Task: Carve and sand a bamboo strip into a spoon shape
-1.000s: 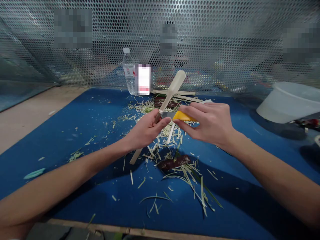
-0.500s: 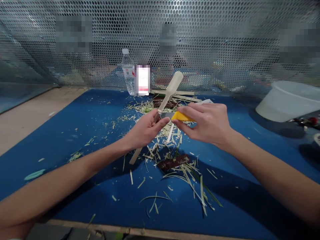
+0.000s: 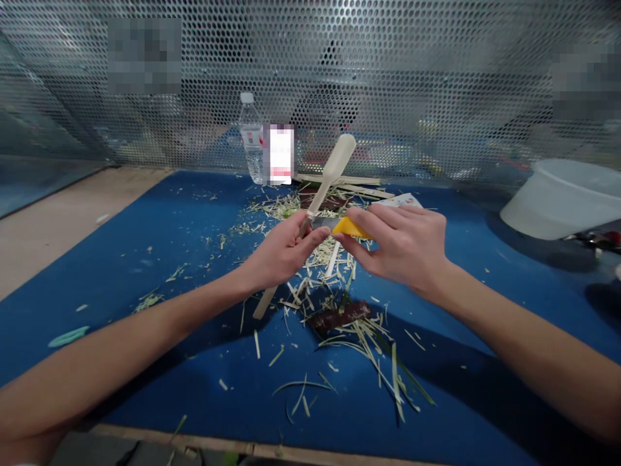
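My left hand (image 3: 281, 252) is closed round the narrow shaft of a pale, paddle-shaped bamboo piece (image 3: 334, 162). Its wide rounded end slants up and away from me; a flat pale end (image 3: 265, 303) shows below the hand, in line with the shaft. In my right hand (image 3: 405, 243) is a knife with a yellow handle (image 3: 350, 228), gripped between thumb and fingers. The grey blade lies across the shaft beside my left thumb, which touches or nearly touches it. My left fingers hide where blade and bamboo meet. Pale shavings (image 3: 330, 259) litter the mat beneath both hands.
On the blue mat (image 3: 169, 362) stand a water bottle (image 3: 251, 145) and a lit phone (image 3: 280, 155), before a perforated metal screen (image 3: 388, 77). A translucent tub (image 3: 557, 200) is at right. Dark brown strips (image 3: 339, 317) and a teal item (image 3: 68, 337) lie nearer.
The view has shifted slightly. Both hands keep their grips, and the knife stays against the bamboo piece with little visible movement.
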Motion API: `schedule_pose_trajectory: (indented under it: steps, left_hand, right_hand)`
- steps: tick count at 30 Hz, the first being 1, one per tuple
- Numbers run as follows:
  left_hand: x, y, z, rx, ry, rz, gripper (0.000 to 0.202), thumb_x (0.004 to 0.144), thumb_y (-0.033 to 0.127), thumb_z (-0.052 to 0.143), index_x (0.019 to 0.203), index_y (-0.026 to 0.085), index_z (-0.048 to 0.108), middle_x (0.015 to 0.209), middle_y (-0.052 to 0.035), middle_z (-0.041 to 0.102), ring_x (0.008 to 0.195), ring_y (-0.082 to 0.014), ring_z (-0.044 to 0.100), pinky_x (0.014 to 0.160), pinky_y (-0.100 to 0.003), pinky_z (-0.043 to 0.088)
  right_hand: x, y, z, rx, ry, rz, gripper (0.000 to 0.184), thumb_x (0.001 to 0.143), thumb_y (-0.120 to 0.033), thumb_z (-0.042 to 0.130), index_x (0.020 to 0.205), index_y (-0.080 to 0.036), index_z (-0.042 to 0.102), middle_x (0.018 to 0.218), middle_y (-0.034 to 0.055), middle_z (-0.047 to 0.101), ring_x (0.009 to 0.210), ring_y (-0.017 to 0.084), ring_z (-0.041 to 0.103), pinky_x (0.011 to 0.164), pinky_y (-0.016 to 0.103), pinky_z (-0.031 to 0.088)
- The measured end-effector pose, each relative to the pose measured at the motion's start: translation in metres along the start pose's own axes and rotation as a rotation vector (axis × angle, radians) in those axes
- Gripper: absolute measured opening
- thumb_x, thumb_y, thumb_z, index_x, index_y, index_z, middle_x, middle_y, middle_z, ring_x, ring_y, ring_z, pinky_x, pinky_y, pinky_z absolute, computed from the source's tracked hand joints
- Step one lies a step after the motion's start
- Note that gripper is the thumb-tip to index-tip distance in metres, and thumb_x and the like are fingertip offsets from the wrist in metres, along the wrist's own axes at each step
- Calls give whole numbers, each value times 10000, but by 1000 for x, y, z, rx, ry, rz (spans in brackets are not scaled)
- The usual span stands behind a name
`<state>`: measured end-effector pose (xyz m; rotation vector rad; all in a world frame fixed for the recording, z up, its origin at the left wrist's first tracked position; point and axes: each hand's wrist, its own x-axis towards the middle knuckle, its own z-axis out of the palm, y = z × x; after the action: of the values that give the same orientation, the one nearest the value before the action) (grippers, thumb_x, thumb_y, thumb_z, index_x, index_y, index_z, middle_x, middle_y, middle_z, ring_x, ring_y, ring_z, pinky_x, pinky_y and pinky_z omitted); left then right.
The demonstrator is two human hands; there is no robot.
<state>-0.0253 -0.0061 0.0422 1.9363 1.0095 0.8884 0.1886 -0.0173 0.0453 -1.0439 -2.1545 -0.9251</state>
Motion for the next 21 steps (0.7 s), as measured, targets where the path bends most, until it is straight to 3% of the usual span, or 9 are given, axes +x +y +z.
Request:
schedule_pose_trajectory:
  steps: [6,10,16,21]
  left_hand:
    - [1,-1,0,-6,-19,-12,268,952,471,539,896,220,466,604,61,420,502,-101,381,452,-255,291]
    - [1,-2,0,6,-12,6,272,955,462,537,860,225,443,597,61,418,500,-98,382,453,-254,284]
    - [1,-6,0,-11,-1,28,295,955,468,541,835,229,417,599,67,407,504,-91,373,460,-250,279]
    - [0,-6,0,-12,16,38,308,952,459,544,807,232,395,601,70,398,502,-84,357,461,-249,267]
  right_hand:
    - [3,5,-4,-35,-13,-62,325,977,-478,507,1015,-219,700,747,26,734,682,153,657,594,290,341]
    - [3,5,-5,-26,-30,-36,315,972,-480,517,1006,-225,699,780,24,747,684,150,662,593,288,351]
    - [0,1,-2,0,57,-39,298,973,-456,538,1017,-205,692,791,15,748,679,131,658,581,277,350]
    - [-3,-4,1,3,16,25,325,978,-477,520,1035,-214,701,757,14,733,671,127,644,588,271,350]
